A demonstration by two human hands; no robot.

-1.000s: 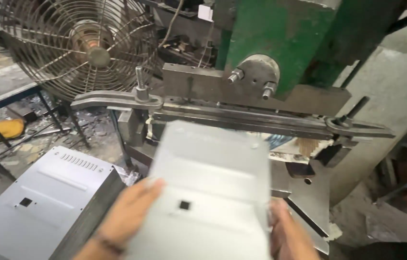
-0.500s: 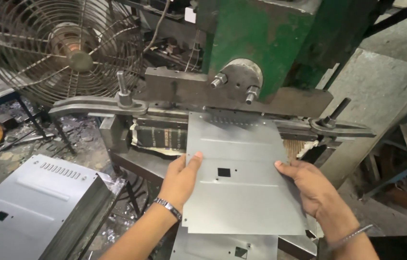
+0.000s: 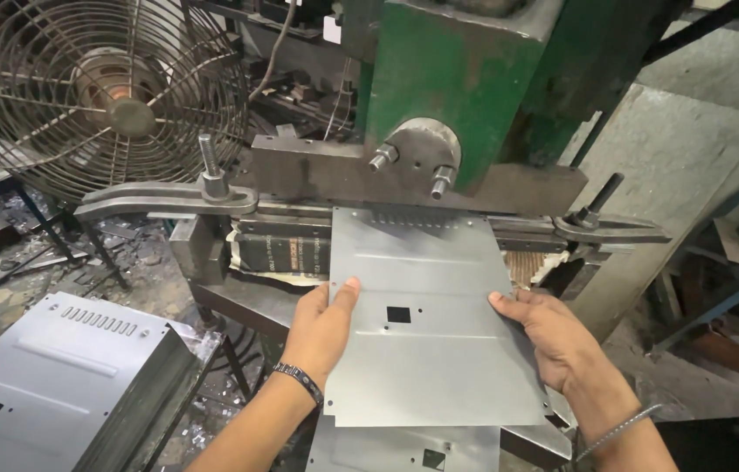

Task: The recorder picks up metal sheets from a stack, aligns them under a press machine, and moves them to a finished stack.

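Note:
A flat grey sheet-metal panel (image 3: 426,323) with a small square hole lies across the bed of a green press machine (image 3: 466,79), its far edge tucked under the dark upper tool bar (image 3: 317,175). My left hand (image 3: 321,328) grips the panel's left edge, thumb on top. At the right edge my right hand (image 3: 544,336) holds it the same way. A row of slots shows along the panel's far edge under the tool. Another panel (image 3: 404,450) lies beneath, near the bottom of the view.
A stack of similar slotted panels (image 3: 55,385) sits at lower left. A large wire-guard fan (image 3: 99,87) stands at upper left. Long clamp arms (image 3: 151,199) with bolts stretch across the machine front. Metal scrap litters the floor on the left.
The panel has been pushed forward from near my body until its far edge sits under the press tool. Both hands slid to its side edges.

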